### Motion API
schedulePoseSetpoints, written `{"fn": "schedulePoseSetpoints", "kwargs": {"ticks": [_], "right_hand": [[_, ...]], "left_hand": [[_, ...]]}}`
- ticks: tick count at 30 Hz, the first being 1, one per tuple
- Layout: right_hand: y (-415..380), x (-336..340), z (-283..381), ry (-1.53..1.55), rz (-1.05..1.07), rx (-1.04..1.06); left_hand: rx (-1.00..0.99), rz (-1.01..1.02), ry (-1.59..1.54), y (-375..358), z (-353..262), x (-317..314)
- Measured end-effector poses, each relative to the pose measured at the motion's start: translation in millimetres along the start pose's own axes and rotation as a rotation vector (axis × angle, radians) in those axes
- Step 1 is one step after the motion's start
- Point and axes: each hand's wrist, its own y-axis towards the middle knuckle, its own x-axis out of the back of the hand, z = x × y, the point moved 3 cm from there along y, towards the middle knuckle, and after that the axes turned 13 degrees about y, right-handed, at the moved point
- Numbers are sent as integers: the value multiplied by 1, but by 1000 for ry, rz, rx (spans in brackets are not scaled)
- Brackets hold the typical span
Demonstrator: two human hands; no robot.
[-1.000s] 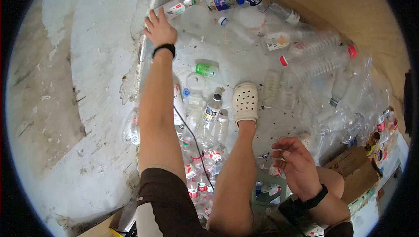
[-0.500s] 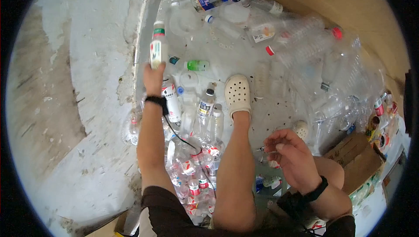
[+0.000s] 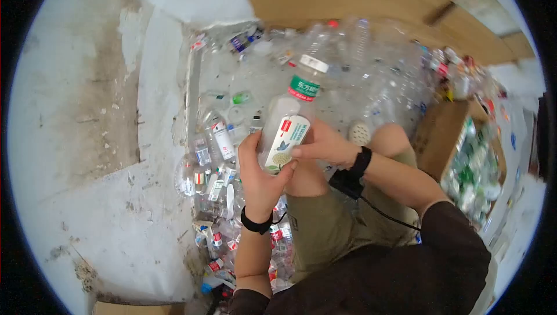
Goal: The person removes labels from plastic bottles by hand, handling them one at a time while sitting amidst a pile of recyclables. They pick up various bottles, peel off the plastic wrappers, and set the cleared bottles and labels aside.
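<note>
Held by the left hand alone a moment ago, the clear, white-capped plastic bottle with a green-and-red neck band is now clamped in both grips, the right hand at its side, singled out above the loose transparent bottles.

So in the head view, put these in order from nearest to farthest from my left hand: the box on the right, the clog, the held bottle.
1. Held bottle: in the left hand itself.
2. Clog: to its right, beyond the bottle.
3. Box: farther right, past the clog.
</note>
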Motion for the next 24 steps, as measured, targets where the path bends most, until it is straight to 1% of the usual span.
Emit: {"fn": "schedulePoseSetpoints", "kwargs": {"ticks": [1, 3, 5, 6, 7, 8, 9, 10, 11, 12, 13, 14, 15, 16, 17, 19, 20, 22, 24], "right_hand": [[-18, -11, 4, -11, -30, 44], [-64, -22, 14, -52, -90, 97], [-112, -27, 31, -35, -138, 177], [-148, -17, 45, -60, -243, 252], [-180, -5, 56, -154, -312, 270], [-211, 5, 63, -241, -363, 273], [-249, 17, 70, -175, -526, 423], [-291, 31, 83, -240, -684, 535], [-332, 57, 91, -320, -838, 548], [-382, 92, 93, -578, -1111, 563], [-427, 77, 107, -425, -1194, 569], [-469, 103, 107, -527, -1309, 700], [-507, 108, 110, -499, -1430, 705], [-538, 108, 113, -539, -1602, 711], [-575, 139, 105, -617, -1754, 707], [-616, 160, 93, -840, -2028, 518], [-629, 170, 84, -830, -2032, 530], [-642, 192, 68, -718, -1983, 422], [-647, 200, 56, -739, -2001, 457]], "left_hand": [[-47, 23, -14, -16, -12, 3], [-126, 136, -173, -52, -28, 5], [-53, -19, -290, -86, -42, 17], [32, 5, -308, -100, -44, 28], [-34, -109, -328, -115, -39, 32], [43, -107, -315, -130, -30, 36], [131, -130, -291, -143, -18, 41], [154, -126, -316, -159, -2, 42], [185, -131, -331, -174, 16, 43], [162, -131, -337, -191, 26, 44], [266, -116, -300, -204, 38, 45], [373, -102, -258, -214, 44, 43], [359, -102, -259, -222, 40, 42], [400, -95, -247, -230, 37, 41], [440, -86, -233, -235, 35, 41], [418, -84, -280, -235, 34, 37], [377, -57, -290, -231, 32, 37], [321, -32, -278, -225, 18, 37], [277, -15, -268, -220, 11, 39]]}}
